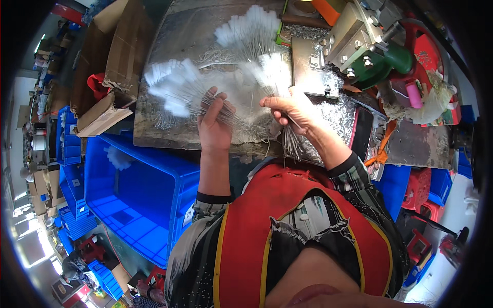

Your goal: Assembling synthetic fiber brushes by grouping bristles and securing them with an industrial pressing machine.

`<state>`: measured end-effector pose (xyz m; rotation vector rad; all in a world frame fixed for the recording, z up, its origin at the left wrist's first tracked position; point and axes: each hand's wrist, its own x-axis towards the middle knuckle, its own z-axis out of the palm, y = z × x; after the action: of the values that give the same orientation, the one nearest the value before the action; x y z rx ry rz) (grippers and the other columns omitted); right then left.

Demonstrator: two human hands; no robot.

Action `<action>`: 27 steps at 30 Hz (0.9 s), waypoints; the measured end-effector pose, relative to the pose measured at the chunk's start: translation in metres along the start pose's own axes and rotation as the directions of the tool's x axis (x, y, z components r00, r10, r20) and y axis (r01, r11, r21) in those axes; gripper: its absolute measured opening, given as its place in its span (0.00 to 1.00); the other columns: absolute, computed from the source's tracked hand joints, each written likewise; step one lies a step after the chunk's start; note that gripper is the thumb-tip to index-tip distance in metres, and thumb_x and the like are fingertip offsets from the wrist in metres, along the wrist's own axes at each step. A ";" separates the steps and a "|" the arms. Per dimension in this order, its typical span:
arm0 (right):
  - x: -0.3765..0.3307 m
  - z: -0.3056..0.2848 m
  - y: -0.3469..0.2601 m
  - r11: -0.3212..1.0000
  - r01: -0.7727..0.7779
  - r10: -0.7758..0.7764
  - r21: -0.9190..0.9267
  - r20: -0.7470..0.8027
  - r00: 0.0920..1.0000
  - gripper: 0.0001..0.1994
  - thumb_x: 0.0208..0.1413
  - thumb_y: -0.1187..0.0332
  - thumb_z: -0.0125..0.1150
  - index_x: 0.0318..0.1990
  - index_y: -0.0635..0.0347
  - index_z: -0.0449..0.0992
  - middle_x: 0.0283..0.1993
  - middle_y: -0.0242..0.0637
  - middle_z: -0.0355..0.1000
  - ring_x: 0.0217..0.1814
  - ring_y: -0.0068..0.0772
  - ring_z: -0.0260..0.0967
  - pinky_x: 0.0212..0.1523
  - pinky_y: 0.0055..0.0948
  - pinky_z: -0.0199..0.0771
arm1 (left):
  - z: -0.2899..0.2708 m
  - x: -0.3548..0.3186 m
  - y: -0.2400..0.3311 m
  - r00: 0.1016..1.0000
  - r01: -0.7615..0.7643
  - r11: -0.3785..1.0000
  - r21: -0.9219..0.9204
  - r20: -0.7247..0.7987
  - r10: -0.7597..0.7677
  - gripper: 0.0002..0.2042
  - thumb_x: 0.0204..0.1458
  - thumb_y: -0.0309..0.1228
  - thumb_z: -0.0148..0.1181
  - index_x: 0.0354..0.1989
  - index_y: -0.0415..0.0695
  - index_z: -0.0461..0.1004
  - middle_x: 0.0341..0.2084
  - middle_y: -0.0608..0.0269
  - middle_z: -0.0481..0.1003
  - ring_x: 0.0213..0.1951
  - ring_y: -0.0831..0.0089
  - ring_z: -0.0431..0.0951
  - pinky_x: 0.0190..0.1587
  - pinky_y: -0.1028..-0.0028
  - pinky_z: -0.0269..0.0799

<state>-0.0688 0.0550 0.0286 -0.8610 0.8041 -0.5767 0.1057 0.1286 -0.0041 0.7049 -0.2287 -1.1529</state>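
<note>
My left hand [215, 123] is closed around a bundle of thin wires with white, brush-like ends [172, 87], which fan out to the left over the worktable [174, 41]. My right hand [295, 110] pinches a second, narrower bundle of white-ended wires [272, 72]. The white ends point away from me, and bare wire stems [291, 143] hang below that hand. Beyond both hands a loose pile of the same white-ended wires [249, 31] lies on the table. The exact kind of these pieces cannot be made out.
A bolted metal machine with a green part [385, 69] stands at the right rear. A phone [362, 128] lies near my right forearm. A cardboard box [120, 51] sits at the left, above a large blue bin [138, 205] with some white pieces inside.
</note>
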 end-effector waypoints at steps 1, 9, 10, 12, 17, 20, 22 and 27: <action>-0.004 -0.001 0.001 1.000 0.001 -0.001 -0.001 -0.006 1.000 0.07 0.44 0.73 0.59 0.29 0.68 0.72 0.20 0.30 0.66 0.14 0.12 0.58 0.09 0.10 0.56 | 0.002 0.000 -0.005 1.000 0.005 1.000 -0.003 0.003 -0.005 0.16 0.46 0.20 0.51 0.46 0.39 0.63 0.31 0.61 0.69 0.28 0.74 0.69 0.32 0.74 0.67; -0.022 -0.012 0.006 0.999 -0.039 0.039 0.019 0.024 0.999 0.12 0.42 0.72 0.61 0.35 0.64 0.68 0.25 0.34 0.69 0.13 0.11 0.55 0.08 0.11 0.52 | 0.015 -0.007 -0.026 0.996 0.026 0.999 0.024 0.082 -0.028 0.14 0.47 0.19 0.49 0.45 0.40 0.63 0.31 0.59 0.71 0.29 0.72 0.71 0.33 0.74 0.69; -0.022 -0.013 0.006 0.998 -0.059 0.058 0.026 0.034 0.998 0.13 0.42 0.72 0.61 0.36 0.64 0.67 0.25 0.34 0.69 0.13 0.11 0.55 0.08 0.11 0.52 | 0.017 -0.008 -0.026 0.996 0.025 0.999 0.024 0.082 -0.027 0.14 0.47 0.19 0.49 0.45 0.40 0.63 0.31 0.59 0.71 0.29 0.72 0.71 0.33 0.74 0.69; -0.023 -0.016 0.008 0.996 -0.063 0.061 0.056 0.033 0.998 0.13 0.42 0.72 0.61 0.36 0.63 0.67 0.25 0.33 0.69 0.13 0.11 0.55 0.08 0.11 0.52 | 0.019 -0.008 -0.031 0.997 0.032 0.999 0.020 0.070 -0.033 0.14 0.48 0.18 0.48 0.44 0.41 0.63 0.31 0.59 0.71 0.29 0.71 0.71 0.33 0.73 0.69; -0.025 -0.019 0.005 0.995 -0.059 0.054 0.084 0.054 0.997 0.13 0.42 0.72 0.61 0.35 0.63 0.66 0.25 0.33 0.69 0.12 0.11 0.55 0.08 0.11 0.52 | 0.019 -0.010 -0.033 0.990 0.057 0.997 -0.048 0.129 -0.051 0.14 0.48 0.19 0.48 0.44 0.42 0.63 0.31 0.61 0.70 0.29 0.73 0.69 0.32 0.73 0.67; -0.027 -0.021 -0.005 0.998 -0.039 0.038 0.048 0.028 0.999 0.12 0.42 0.73 0.61 0.34 0.63 0.66 0.24 0.32 0.68 0.12 0.11 0.54 0.09 0.12 0.52 | 0.018 -0.008 -0.033 0.973 0.104 0.988 -0.115 0.218 -0.077 0.14 0.48 0.19 0.49 0.44 0.43 0.63 0.30 0.61 0.69 0.29 0.74 0.68 0.32 0.74 0.66; -0.030 -0.023 -0.009 0.999 -0.018 0.017 0.031 0.048 0.999 0.12 0.41 0.73 0.61 0.33 0.62 0.66 0.21 0.29 0.66 0.12 0.12 0.53 0.09 0.13 0.51 | 0.021 -0.010 -0.035 0.962 0.130 0.982 -0.139 0.258 -0.091 0.14 0.47 0.20 0.49 0.44 0.43 0.63 0.30 0.62 0.69 0.29 0.75 0.67 0.31 0.74 0.65; -0.041 -0.018 -0.009 0.998 -0.001 0.000 0.060 0.023 1.000 0.08 0.42 0.72 0.61 0.29 0.62 0.68 0.16 0.25 0.60 0.12 0.12 0.51 0.10 0.14 0.50 | 0.027 -0.014 -0.039 0.990 0.062 0.998 -0.028 0.130 -0.058 0.14 0.48 0.19 0.49 0.44 0.43 0.63 0.31 0.62 0.69 0.29 0.73 0.67 0.34 0.72 0.66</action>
<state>-0.1080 0.0726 0.0444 -0.8113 0.7629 -0.5869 0.0570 0.1215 -0.0047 0.6128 -0.2996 -1.2586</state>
